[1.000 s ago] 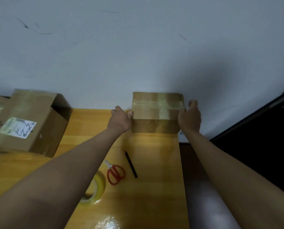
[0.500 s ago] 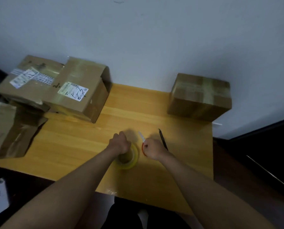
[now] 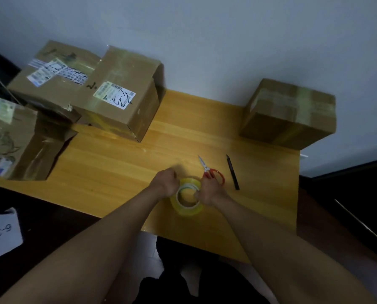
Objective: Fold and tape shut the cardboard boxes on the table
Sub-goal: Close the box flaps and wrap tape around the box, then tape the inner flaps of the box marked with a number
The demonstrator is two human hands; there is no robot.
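A roll of clear yellowish tape [image 3: 188,209] is held just above the wooden table [image 3: 117,163] near its front edge. My left hand [image 3: 166,184] grips the roll's left side and my right hand [image 3: 209,191] grips its right side, fingers curled. A taped-shut cardboard box [image 3: 288,115] stands at the far right by the wall. At the left lie a box with a white label [image 3: 121,95], a labelled box behind it [image 3: 53,77] and a box with loose flaps [image 3: 14,137].
Red-handled scissors [image 3: 212,171] lie just beyond my right hand, and a black pen [image 3: 232,172] lies to their right. A white card marked 6-3 [image 3: 4,232] sits below the table at the left. The wall runs along the table's far edge.
Both hands left the taped box at the far right and came back to the tape roll near the front edge. The roll is now lifted and tilted between them. The view turned left and down.
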